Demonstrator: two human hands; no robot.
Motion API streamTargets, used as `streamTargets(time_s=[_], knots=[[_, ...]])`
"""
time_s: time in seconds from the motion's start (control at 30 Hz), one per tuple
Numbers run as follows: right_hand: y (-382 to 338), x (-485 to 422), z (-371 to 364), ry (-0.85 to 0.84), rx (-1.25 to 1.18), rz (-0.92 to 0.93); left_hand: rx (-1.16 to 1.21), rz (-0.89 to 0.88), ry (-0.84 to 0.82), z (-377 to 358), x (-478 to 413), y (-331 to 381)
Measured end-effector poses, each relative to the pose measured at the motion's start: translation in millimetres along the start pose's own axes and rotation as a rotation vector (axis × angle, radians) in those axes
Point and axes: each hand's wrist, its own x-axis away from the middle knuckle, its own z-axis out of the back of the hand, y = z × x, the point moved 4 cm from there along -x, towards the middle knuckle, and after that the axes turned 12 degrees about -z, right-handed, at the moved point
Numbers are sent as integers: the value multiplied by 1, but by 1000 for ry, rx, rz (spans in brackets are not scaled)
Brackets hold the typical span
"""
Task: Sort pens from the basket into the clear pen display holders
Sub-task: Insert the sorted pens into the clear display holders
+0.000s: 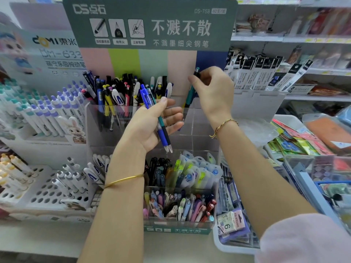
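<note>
Head view: the left hand (150, 126) lies palm up in front of the clear acrylic tiered pen display holder (201, 128), thumb and curled fingers gripping a small bundle of blue and teal click pens (161, 134). The bundle's tips point down over the holder's middle tier. The right hand (212, 92) is higher and to the right, apart from the left, and pinches the top end of a single teal-and-black click pen (190, 93) between thumb and fingertips. This pen stands nearly upright, its lower end dipped into the holder's top-right compartment behind the clear front wall. The top-left compartment is packed with mixed upright pens (117, 92). More coloured pens (180, 204) fill the front tier at the holder's bottom edge. A thin gold bangle (123, 180) circles the left wrist and a gold bracelet (224, 126) the right. A green printed header card (150, 23) rises behind the holder.
</note>
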Motion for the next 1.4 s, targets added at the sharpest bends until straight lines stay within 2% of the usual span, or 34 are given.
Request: streamTargets(time_s=[0.13,0.23,0.33,0.4,0.5,0.6,0.67,0.83,0.9,1.03,1.17,1.3,1.4], knots=[[7,-1,-4,-16,233,-26,-12,-8,-24,-3,1,1],[5,3,4,19,182,-27,-50,-13,-63,-7,2,1],[-9,10,12,15,90,107,-142,-21,-161,-13,4,-1],[-18,15,7,-184,79,127,-151,-32,-256,-20,4,-2],[-20,25,-2,-595,-71,-22,-115,-32,-339,-25,3,-5],[-17,28,0,-737,-207,-100,-88,-13,-372,-25,4,-8],[-17,24,1,-667,-261,-119,-60,2,-375,-24,4,-9],[-16,-2,29,-45,-521,-84,-192,14,-215,-10,2,-10],[-19,-5,37,75,-495,-24,-282,31,-157,-5,1,-10],[-23,-1,25,69,-353,76,-316,17,-137,-5,0,-9],[-22,-4,9,-9,-272,15,-274,46,-143,-7,-2,-13],[-13,-11,-8,-97,264,23,-238,72,-128,-7,-1,-12],[-4,-7,-12,-174,386,-16,-247,40,-156,-8,-1,-11]])
